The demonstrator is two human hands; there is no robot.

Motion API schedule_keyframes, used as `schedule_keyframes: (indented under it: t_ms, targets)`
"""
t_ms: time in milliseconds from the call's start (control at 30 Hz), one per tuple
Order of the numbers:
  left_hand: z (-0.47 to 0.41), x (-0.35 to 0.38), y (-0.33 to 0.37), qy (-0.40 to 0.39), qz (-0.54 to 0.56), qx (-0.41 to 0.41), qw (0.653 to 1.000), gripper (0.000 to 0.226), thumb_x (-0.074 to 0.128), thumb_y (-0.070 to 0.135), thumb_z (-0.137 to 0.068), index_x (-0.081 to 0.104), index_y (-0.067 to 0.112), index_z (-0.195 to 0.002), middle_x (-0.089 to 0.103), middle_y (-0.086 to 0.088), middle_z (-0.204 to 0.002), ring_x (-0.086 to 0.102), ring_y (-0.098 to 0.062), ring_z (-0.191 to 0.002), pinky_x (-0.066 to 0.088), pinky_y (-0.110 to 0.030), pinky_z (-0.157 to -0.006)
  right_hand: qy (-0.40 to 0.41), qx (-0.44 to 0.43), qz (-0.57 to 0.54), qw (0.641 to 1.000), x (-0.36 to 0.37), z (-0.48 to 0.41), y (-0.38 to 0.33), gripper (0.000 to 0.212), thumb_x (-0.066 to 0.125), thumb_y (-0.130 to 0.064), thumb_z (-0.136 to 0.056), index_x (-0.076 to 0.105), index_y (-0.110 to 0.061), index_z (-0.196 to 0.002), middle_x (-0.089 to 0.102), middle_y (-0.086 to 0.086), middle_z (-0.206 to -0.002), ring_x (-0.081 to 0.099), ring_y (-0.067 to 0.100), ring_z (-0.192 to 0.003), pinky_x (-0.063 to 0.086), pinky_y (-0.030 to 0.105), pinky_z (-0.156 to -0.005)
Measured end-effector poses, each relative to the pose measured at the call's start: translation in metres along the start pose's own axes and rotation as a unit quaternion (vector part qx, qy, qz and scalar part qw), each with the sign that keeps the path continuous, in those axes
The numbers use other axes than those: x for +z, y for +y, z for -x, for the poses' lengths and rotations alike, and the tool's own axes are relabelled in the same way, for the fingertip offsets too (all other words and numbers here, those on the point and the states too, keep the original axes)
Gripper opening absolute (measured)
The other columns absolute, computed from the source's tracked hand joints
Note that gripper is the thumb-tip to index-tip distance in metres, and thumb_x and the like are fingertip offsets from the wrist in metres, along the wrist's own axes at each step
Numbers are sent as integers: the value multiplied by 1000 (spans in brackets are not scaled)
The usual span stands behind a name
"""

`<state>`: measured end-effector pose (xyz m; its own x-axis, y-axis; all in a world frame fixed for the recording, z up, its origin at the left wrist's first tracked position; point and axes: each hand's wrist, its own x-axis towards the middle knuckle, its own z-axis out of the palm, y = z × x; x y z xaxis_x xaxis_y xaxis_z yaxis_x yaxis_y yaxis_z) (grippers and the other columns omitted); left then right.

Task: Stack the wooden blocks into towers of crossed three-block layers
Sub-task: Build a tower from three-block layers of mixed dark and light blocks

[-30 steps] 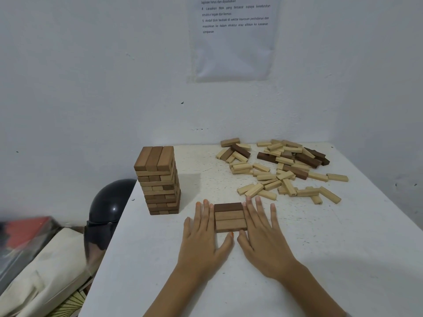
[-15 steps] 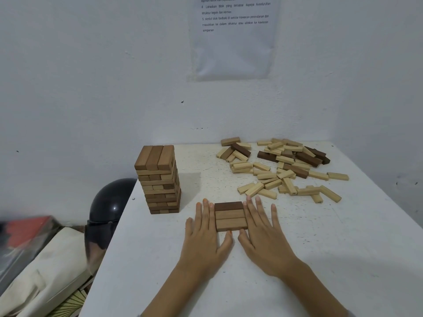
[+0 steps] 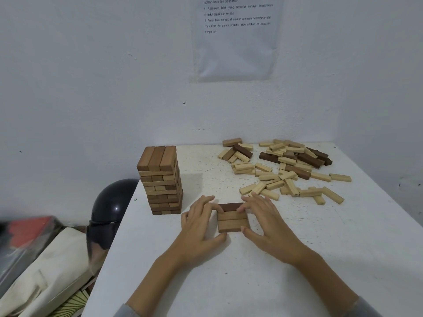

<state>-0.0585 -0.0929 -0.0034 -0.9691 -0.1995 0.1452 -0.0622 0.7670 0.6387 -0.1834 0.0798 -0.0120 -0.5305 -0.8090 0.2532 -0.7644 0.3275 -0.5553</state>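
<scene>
While both hands' fingers pinched the three-block base layer between them, squaring it w/ thumbs, next layer needed crosswise blocks from loose pile beyond right fingers.

Three-block layer flat on table, gripped between both hands: left hand at its left edge, right hand at its right edge, fingertips over far block, thumbs at near corners

Finished tower left of grip and slightly behind, near table's left edge, apart from left hand

Loose block pile behind grip and to right, nearest pieces just beyond right hand's fingertips

Helmet off table, far left of grip, beyond tower

Paper sheet on wall behind, above grip
</scene>
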Motion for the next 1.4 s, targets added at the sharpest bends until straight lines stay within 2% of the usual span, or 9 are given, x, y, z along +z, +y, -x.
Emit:
schedule_keyframes:
  t_ms: [167, 267, 433, 767, 833, 933, 1100, 1300, 1400]
  targets:
    - [-3, -2, -10, -1, -49, 48, 998, 32, 48, 53, -82, 43, 40, -111, 29, 27, -136, 0, 8, -140, -5, -8, -100, -40, -26, 10, 999, -6, -6, 11, 26, 61, -34, -87, 48, -36, -109, 38, -24, -136, -2, -22, -132, -13, 11, -112]
    - [-5, -4, -13, 8, -52, 59, 997, 28, 53, 45, -85, 46, 39, -111, 35, 30, -126, 8, 11, -137, 0, -12, -101, -44, -32, 10, 998, -8, -8, 13, 28, 64, -34, -84, 48, -38, -107, 42, -27, -128, 5, -17, -135, -6, 17, -116]
    - [-9, -6, -16, 8, -52, 74, 996, 27, 62, 41, -85, 52, 36, -109, 39, 24, -123, 21, 8, -129, 5, -11, -99, -36, -37, -8, 999, -7, -10, 16, 30, 66, -34, -80, 50, -37, -105, 41, -33, -123, 11, -17, -135, -2, 14, -114]
    - [-15, -1, -24, 29, -8, 86, 996, 32, 71, 42, -76, 51, 34, -101, 47, 20, -115, 42, -6, -117, 30, -33, -98, 11, -35, -19, 999, 1, -8, 17, 32, 68, -34, -77, 53, -32, -105, 50, -23, -122, 18, -18, -132, -2, 7, -110]
    - [-14, -1, -23, 39, 14, 79, 996, 36, 75, 37, -74, 49, 33, -99, 50, 18, -108, 46, -10, -111, 34, -36, -96, 10, -37, -20, 999, -1, -7, 14, 34, 68, -32, -76, 52, -32, -106, 51, -20, -119, 25, -17, -127, 4, 5, -107]
    - [-14, -2, -21, 59, 35, 79, 995, 42, 80, 35, -69, 47, 32, -95, 52, 15, -103, 48, -15, -103, 38, -37, -91, 11, -29, -30, 999, -3, -8, 10, 40, 69, -31, -74, 49, -34, -108, 51, -20, -116, 40, -4, -118, 19, 9, -100]
    - [-12, -1, -19, 78, 20, 86, 993, 46, 81, 32, -66, 43, 29, -92, 51, 15, -102, 47, -14, -103, 33, -26, -90, 23, -39, -23, 999, -4, -6, 9, 47, 69, -33, -72, 45, -37, -112, 49, -23, -118, 45, 4, -115, 29, 20, -101]
    - [-9, -1, -15, 108, -31, 102, 988, 52, 80, 35, -60, 36, 32, -87, 48, 16, -103, 43, -8, -102, 27, -13, -86, 37, -42, -30, 998, -7, -7, 4, 55, 72, -32, -69, 43, -40, -114, 47, -26, -121, 41, 0, -118, 27, 18, -101]
    - [-6, -3, -6, 127, -73, 135, 980, 52, 79, 39, -60, 36, 28, -86, 47, 15, -105, 42, -6, -101, 27, -12, -85, 36, -40, -35, 998, -12, -5, 3, 61, 74, -32, -67, 40, -45, -116, 46, -28, -123, 41, 1, -121, 30, 21, -100]
